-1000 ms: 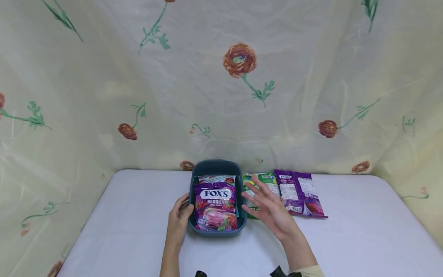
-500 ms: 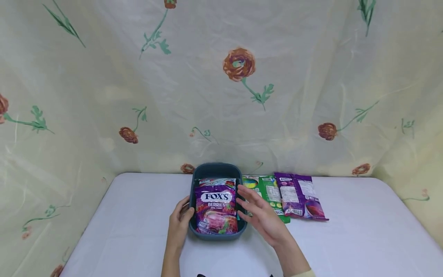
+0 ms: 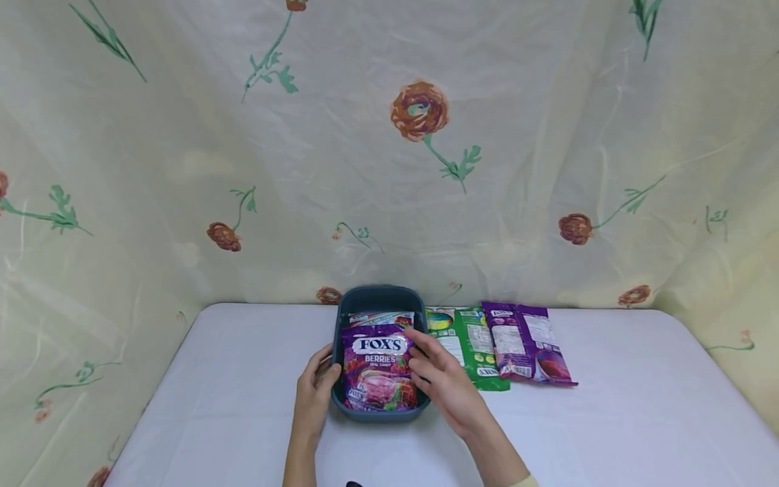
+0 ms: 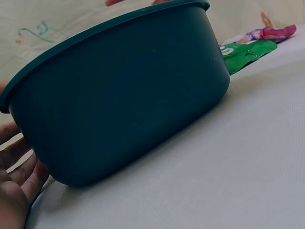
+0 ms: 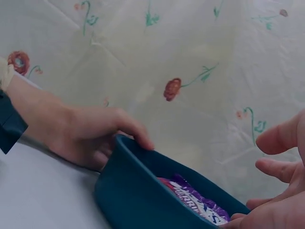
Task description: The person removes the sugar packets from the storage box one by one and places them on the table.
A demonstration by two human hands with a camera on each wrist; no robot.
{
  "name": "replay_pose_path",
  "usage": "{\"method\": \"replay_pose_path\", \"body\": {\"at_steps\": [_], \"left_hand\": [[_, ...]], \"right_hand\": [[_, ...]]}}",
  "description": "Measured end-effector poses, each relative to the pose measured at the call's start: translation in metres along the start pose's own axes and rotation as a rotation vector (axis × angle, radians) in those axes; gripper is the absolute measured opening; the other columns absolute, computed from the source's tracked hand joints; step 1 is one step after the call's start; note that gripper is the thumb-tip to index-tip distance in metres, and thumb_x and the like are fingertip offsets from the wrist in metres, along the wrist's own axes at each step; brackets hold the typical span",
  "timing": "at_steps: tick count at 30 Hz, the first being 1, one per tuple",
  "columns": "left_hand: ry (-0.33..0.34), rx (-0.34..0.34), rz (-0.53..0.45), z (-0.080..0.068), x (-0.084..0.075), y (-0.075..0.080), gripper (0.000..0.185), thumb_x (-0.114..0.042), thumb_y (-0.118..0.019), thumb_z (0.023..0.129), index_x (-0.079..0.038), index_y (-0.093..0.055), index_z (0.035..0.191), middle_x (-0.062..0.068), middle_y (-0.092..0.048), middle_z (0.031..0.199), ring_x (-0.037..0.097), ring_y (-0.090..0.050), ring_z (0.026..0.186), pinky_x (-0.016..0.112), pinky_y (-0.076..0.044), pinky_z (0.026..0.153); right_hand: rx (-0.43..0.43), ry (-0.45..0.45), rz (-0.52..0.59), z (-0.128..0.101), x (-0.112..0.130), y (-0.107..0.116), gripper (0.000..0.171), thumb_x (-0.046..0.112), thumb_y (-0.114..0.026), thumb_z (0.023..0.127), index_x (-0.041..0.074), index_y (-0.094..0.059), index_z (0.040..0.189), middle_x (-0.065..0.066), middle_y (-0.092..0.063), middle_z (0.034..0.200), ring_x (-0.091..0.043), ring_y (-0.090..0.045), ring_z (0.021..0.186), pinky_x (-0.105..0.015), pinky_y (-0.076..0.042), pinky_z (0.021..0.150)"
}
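Observation:
A dark teal plastic tub [image 3: 377, 293] stands at the back middle of the white table. In it a purple FOX'S Berries candy bag [image 3: 377, 368] leans upright, with another bag [image 3: 381, 317] behind it. My left hand [image 3: 324, 370] grips the tub's left rim; in the right wrist view its thumb [image 5: 137, 135] hooks over the rim [image 5: 143, 157]. My right hand [image 3: 426, 355] hovers over the tub's right side. Its relaxed fingers [image 5: 281, 169] are at the purple bag's right edge and hold nothing. The left wrist view shows the tub's wall [image 4: 124, 95] up close.
A green candy bag [image 3: 471, 345] and a purple one [image 3: 526, 341] lie flat just right of the tub, also visible as the green bag [image 4: 244, 54] and purple bag [image 4: 271, 33]. A flowered curtain [image 3: 420, 169] hangs close behind the table [image 3: 639, 419].
My right hand has moved left from above the green bag to the tub's right side. The left hand has stayed on the tub's rim.

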State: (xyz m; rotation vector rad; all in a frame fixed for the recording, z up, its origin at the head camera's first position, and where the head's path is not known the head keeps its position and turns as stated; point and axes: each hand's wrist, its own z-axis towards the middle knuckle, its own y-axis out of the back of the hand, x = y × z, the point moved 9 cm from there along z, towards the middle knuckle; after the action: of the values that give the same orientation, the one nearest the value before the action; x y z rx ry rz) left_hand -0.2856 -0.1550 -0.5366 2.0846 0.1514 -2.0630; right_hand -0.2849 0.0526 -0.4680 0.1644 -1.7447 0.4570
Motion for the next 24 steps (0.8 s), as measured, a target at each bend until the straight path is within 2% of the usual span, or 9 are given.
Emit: {"method": "replay_pose_path", "body": {"at_steps": [9,13,20,24], "left_hand": [[-0.005,-0.001,-0.002,0.001,0.001,0.0,0.044,-0.027,-0.054,0.095,-0.02,-0.048,0.137,0.009,-0.051,0.138,0.026,-0.049,0.126,0.046,-0.039,0.108],[-0.007,0.002,-0.006,0.001,0.001,-0.001,0.044,-0.028,-0.054,0.095,-0.02,-0.047,0.137,0.009,-0.051,0.139,0.025,-0.049,0.126,0.046,-0.038,0.108],[-0.002,-0.002,0.007,0.0,0.0,0.0,0.044,-0.031,-0.055,0.095,-0.021,-0.048,0.137,0.008,-0.051,0.138,0.025,-0.049,0.126,0.046,-0.038,0.108],[-0.004,-0.004,0.004,-0.001,0.001,0.0,0.044,-0.032,-0.055,0.094,-0.022,-0.048,0.137,0.008,-0.051,0.138,0.025,-0.049,0.126,0.046,-0.038,0.108]], "right_hand": [[-0.036,-0.004,-0.101,0.005,-0.002,-0.006,0.049,0.014,-0.045,0.098,0.019,-0.035,0.145,-0.012,-0.004,0.16,-0.036,-0.003,0.147,-0.058,-0.013,0.115],[-0.056,-0.017,-0.177,0.007,-0.003,-0.008,0.046,0.014,-0.046,0.098,0.02,-0.038,0.143,-0.013,-0.006,0.159,-0.038,-0.002,0.147,-0.059,-0.01,0.115],[-0.103,-0.014,-0.374,0.01,-0.005,-0.011,0.04,0.015,-0.05,0.096,0.024,-0.047,0.135,-0.012,-0.016,0.157,-0.039,-0.012,0.144,-0.067,-0.012,0.111],[-0.101,-0.011,-0.427,0.011,-0.006,-0.013,0.037,0.016,-0.05,0.096,0.023,-0.049,0.132,-0.012,-0.019,0.155,-0.038,-0.018,0.141,-0.067,-0.017,0.11]]}}
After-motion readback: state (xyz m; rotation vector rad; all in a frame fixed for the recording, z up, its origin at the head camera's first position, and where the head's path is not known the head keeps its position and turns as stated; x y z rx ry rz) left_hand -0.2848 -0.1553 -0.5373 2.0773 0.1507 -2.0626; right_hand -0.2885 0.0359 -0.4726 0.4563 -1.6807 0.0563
